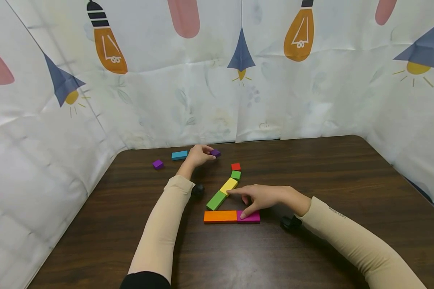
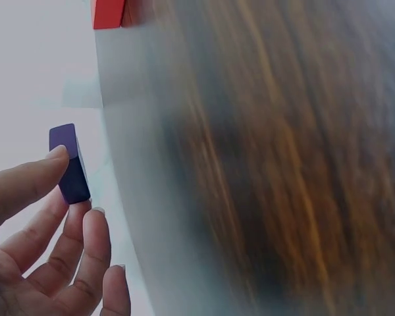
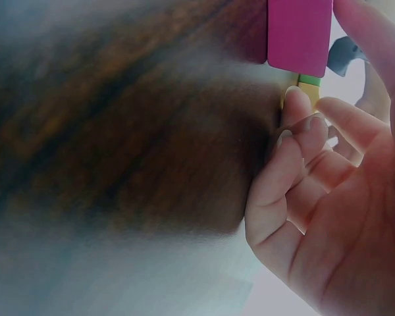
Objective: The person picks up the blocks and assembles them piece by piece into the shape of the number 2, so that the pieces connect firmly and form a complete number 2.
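Observation:
My left hand pinches a small purple block between thumb and fingers at the far side of the table; the left wrist view shows this purple block held at the fingertips. My right hand reaches over the block layout. Its index fingertip touches a yellow block, while the thumb rests on a magenta block. An orange block lies end to end with the magenta one. A green block, the yellow block, a smaller green block and a red block form a bending line.
Left of the left hand lie a blue block and another purple block. The dark wooden table ends at a white printed curtain behind it. Each wrist carries a small black camera.

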{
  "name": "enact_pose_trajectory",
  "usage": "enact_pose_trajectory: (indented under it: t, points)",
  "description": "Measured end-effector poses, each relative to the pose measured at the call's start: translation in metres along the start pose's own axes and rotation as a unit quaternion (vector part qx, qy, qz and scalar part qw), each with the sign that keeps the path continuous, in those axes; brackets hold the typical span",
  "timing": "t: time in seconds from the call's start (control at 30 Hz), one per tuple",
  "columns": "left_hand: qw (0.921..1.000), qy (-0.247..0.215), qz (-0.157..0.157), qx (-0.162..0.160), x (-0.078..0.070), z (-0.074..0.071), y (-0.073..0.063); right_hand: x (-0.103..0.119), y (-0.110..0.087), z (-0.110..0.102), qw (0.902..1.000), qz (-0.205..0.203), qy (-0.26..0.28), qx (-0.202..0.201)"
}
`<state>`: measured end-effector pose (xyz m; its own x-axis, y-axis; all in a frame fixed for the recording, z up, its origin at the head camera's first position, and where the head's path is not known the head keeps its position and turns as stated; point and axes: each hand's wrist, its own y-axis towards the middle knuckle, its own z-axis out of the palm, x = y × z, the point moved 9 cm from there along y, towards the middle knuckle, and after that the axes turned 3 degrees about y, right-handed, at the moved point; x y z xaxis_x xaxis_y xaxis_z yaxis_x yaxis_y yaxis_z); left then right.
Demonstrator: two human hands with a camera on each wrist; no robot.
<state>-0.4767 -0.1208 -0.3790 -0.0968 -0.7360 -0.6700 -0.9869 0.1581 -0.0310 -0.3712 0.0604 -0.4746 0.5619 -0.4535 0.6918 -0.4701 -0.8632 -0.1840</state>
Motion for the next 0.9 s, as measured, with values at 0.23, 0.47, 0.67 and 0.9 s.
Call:
enact_pose_trajectory:
  t: [0.23, 0.47, 0.67, 0.9]
  points:
    - [0.9998, -0.004, 0.016, 0.008, -0.009, 0.007, 0.002, -0.001, 0.0, 0.0, 1.0, 0.004, -0.008, -0.002]
    - [0.9997, -0.012, 0.017, 0.015, -0.019, 0.014, 0.001, 0.0, -0.002, -0.002, 0.9999, 0.008, 0.006, -0.004]
    - [0.9997, -0.01, 0.017, 0.013, -0.023, 0.018, 0.002, 0.017, -0.007, -0.004, 1.0, 0.004, 0.007, -0.002]
    - [0.9996, -0.01, 0.011, 0.024, -0.025, 0.024, 0.003, 0.006, -0.003, -0.001, 1.0, 0.003, 0.009, 0.002]
